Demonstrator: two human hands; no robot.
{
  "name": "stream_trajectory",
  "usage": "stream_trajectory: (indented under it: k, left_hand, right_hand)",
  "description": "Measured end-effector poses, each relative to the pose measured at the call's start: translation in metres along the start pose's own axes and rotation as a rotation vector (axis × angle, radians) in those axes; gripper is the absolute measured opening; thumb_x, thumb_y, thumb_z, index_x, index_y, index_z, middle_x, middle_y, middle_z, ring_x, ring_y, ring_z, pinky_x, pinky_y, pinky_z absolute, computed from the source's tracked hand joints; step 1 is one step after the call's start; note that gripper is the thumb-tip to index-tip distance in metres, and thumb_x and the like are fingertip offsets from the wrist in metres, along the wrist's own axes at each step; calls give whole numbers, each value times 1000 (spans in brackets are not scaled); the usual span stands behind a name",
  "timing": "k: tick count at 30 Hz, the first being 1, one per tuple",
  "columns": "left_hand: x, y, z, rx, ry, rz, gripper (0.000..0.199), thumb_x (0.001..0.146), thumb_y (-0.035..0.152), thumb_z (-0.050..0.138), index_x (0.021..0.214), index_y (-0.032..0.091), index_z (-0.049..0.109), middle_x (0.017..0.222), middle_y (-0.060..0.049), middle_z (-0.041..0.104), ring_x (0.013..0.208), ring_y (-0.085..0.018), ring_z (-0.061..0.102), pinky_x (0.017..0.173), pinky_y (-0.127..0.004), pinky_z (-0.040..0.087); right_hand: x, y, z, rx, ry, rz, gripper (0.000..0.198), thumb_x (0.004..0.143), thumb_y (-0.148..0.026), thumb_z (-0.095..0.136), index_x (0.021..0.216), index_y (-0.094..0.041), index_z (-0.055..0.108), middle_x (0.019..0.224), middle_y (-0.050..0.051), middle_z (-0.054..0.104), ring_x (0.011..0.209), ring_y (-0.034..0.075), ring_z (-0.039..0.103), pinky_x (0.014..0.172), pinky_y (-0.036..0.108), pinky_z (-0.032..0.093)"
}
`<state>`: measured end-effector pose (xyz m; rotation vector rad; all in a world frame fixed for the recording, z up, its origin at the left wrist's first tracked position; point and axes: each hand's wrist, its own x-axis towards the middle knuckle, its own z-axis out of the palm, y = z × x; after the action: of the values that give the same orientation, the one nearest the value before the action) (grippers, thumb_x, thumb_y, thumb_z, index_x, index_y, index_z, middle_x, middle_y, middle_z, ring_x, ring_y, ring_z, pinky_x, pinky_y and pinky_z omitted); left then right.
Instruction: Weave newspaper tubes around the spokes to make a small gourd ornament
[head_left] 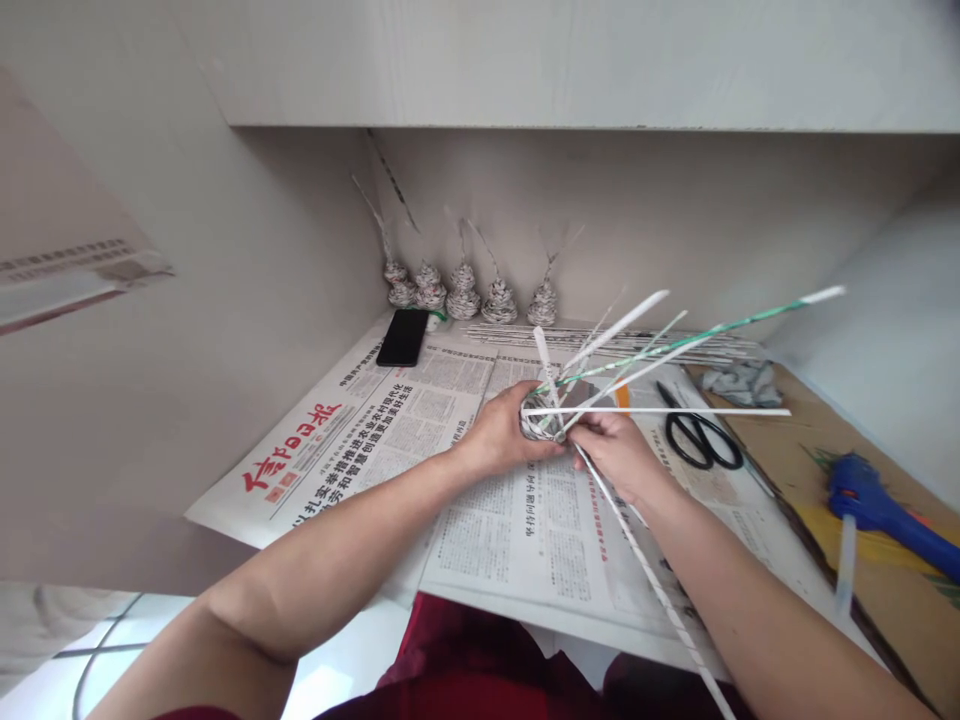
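Note:
A small round weave of rolled paper point(534, 418) is held above the newspaper-covered table, with several long paper strips fanning out of it up and to the right. My left hand point(501, 430) wraps round its left side, fingers closed. At its lower right, my right hand point(611, 450) pinches a paper strip point(637, 550) close to the weave. That strip's long end runs down over my right forearm's inner side toward the front edge. One green-striped strip point(757, 318) with a white tip reaches furthest right. The fingertips of my right hand are partly hidden.
Several woven paper gourds point(463, 292) stand along the back wall. A black phone point(403, 338) lies before them on the newspaper point(345, 450). Loose paper rolls point(675, 345) lie behind my hands. Black scissors point(701, 440) and a blue glue gun point(877, 505) on cardboard point(780, 430) are at right.

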<state>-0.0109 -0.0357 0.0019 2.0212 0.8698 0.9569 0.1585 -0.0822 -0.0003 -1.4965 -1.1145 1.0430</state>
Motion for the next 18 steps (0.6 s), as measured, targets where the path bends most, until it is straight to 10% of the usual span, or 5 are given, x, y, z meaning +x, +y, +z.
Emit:
stream_trajectory:
  k: [6,13,18]
  left_hand:
    - [-1,1,2,30,11,78,68,64,32,77,126,19,53,122,-10,61,114,-26,56,99,-39,43]
    - [-1,8,-2,-264,-37,118,128,43,40,90,148,20,19,137,-17,46,127,-31,46,110,-44,33]
    - [-1,16,-8,-557,-64,1,108,62,43,81,148,22,19,138,-18,44,126,-30,46,103,-45,40]
  right_hand:
    - [3,2,-1,81,1,47,22,61,-27,72,80,-17,67,56,-3,62,37,8,48,35,21,34]
    - [4,2,-6,216,24,13,25,55,-33,80,65,-17,64,46,-4,54,39,9,44,37,21,32]
    - [3,-4,-9,262,-21,-33,28,58,-34,80,80,-20,68,58,-3,61,43,7,46,39,19,35]
